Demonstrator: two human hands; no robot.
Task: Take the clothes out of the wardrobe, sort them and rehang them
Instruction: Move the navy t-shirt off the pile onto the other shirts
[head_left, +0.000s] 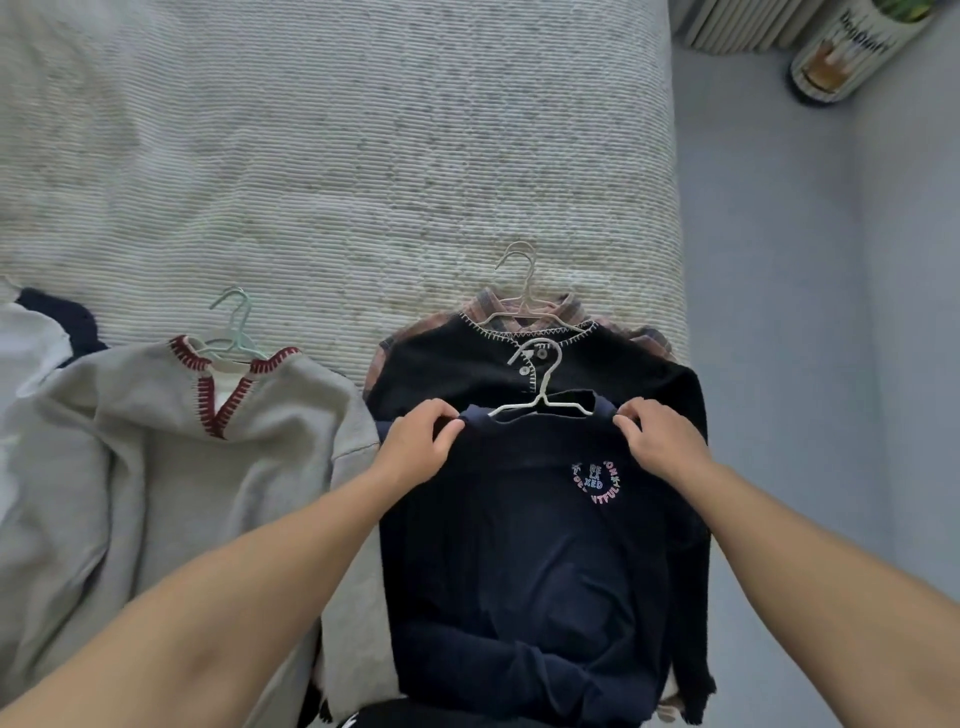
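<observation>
Both bare forearms reach forward over a navy sweatshirt (519, 545) on a white hanger (540, 395), topmost on a pile on the bed (311, 156). Left hand (415, 447) pinches its left shoulder, right hand (657, 441) its right shoulder. Beneath lie a black cardigan (457, 364) and a plaid shirt (488, 312). To the left lies a grey sweater (156, 467) on a pale green hanger (234, 332).
</observation>
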